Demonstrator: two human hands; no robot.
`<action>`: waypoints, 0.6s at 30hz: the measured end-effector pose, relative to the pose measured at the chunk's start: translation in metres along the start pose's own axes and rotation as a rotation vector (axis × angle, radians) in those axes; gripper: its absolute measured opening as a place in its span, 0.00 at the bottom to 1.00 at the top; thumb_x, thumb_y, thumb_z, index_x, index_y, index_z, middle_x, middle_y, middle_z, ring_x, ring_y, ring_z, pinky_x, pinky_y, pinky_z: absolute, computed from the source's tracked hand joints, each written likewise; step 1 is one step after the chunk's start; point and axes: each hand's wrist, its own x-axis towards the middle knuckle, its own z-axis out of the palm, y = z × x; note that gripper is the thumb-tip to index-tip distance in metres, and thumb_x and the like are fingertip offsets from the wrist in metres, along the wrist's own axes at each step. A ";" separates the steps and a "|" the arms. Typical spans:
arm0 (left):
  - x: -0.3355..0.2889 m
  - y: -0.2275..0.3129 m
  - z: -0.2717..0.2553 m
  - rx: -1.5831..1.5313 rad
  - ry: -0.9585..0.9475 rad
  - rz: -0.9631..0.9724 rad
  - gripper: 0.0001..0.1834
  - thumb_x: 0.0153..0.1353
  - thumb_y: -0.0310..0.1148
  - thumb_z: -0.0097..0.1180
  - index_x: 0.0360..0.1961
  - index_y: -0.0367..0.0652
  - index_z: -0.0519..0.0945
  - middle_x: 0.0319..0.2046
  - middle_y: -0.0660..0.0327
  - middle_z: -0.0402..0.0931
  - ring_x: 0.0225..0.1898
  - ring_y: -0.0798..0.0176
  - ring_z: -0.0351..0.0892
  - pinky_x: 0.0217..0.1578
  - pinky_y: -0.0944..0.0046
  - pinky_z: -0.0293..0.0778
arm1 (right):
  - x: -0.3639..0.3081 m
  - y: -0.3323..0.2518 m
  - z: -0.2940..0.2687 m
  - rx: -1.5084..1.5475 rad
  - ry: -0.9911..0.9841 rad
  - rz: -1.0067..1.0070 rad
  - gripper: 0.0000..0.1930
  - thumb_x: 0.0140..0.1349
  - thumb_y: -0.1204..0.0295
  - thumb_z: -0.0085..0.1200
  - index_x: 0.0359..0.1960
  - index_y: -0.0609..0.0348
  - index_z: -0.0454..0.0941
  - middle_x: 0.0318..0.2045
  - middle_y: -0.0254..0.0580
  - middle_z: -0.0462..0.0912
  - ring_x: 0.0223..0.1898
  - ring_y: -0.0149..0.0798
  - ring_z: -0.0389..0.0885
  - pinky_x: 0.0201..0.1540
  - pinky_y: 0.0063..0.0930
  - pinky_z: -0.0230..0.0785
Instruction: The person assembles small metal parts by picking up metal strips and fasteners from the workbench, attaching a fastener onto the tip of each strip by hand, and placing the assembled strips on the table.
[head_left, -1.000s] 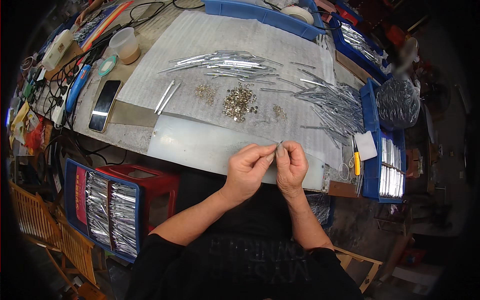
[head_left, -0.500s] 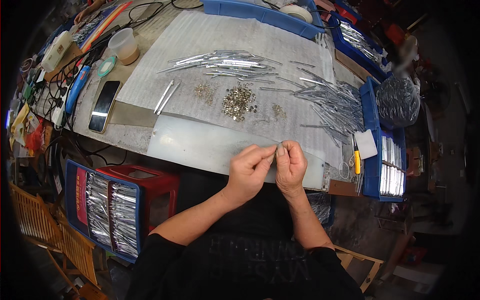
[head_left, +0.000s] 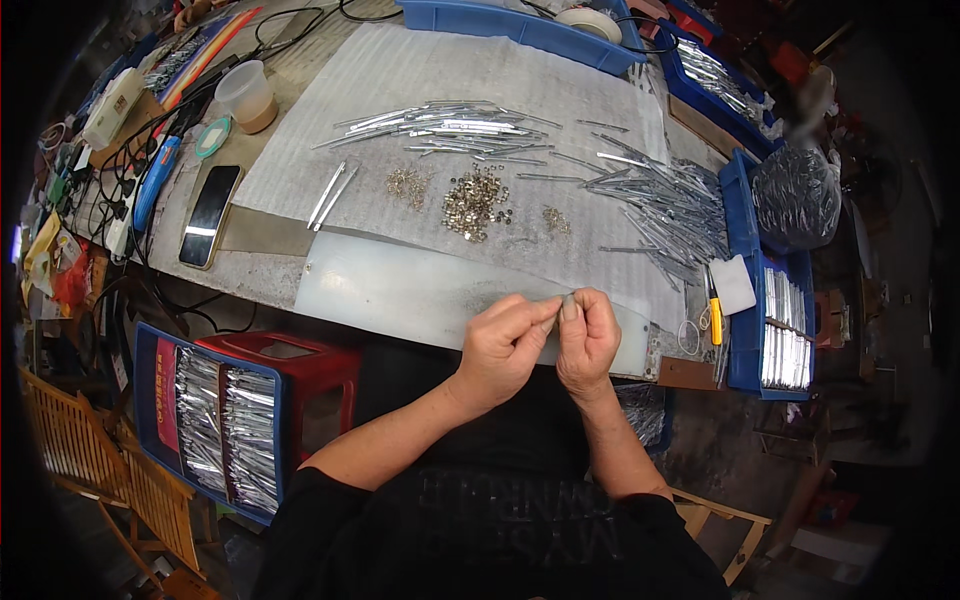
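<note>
Left hand (head_left: 505,345): shifted slightly right and toward the body since half a second earlier, thumb and index finger pinched together.
Right hand (head_left: 588,345): moved along with it, thumb against bent fingers, its tips meeting those of the left; whatever sits between them is too small and hidden to tell.
Pale plate (head_left: 400,280): under the fingertips, at the near edge of the worktop (head_left: 255,273).
Silvery pile (head_left: 474,205): small metal pieces on the white sheet (head_left: 350,80), beyond the plate and left of the joined fingertips.
Gold-toned bits (head_left: 407,187): scattered left of that pile, with a smaller cluster (head_left: 556,220) to its right.
Metal strips (head_left: 450,130): heaped beyond the small pieces; a larger spread (head_left: 670,210) lies to the right, while two loose strips (head_left: 332,195) rest side by side at left.
Yellow-handled tool (head_left: 715,318): at the right, beside a white pad (head_left: 733,287).
Phone (head_left: 211,215): on the left of the worktop, dark screen up, nearer the person than a clear plastic cup (head_left: 246,95).
Blue tray (head_left: 147,400): at lower left, packed with strips, next to a red stool (head_left: 335,375).
</note>
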 end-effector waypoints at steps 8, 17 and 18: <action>0.000 -0.006 0.002 -0.313 -0.016 -0.209 0.08 0.56 0.20 0.49 0.37 0.35 0.76 0.20 0.68 0.70 0.21 0.76 0.65 0.19 0.76 0.60 | 0.005 -0.002 -0.002 -0.077 -0.036 -0.010 0.05 0.56 0.75 0.47 0.25 0.64 0.69 0.18 0.43 0.71 0.19 0.37 0.70 0.22 0.28 0.62; -0.004 -0.003 0.006 -0.456 -0.032 -0.346 0.09 0.55 0.20 0.49 0.38 0.35 0.75 0.19 0.68 0.67 0.18 0.78 0.61 0.17 0.78 0.57 | 0.004 -0.007 -0.008 -0.094 -0.021 -0.086 0.06 0.55 0.75 0.47 0.24 0.64 0.68 0.17 0.43 0.70 0.18 0.40 0.68 0.21 0.29 0.60; -0.003 -0.003 0.005 -0.221 -0.036 -0.128 0.09 0.55 0.20 0.49 0.38 0.35 0.76 0.20 0.67 0.68 0.19 0.78 0.62 0.17 0.78 0.57 | 0.003 -0.007 -0.009 -0.091 -0.024 -0.083 0.06 0.55 0.75 0.47 0.24 0.64 0.68 0.17 0.43 0.70 0.18 0.40 0.68 0.21 0.29 0.60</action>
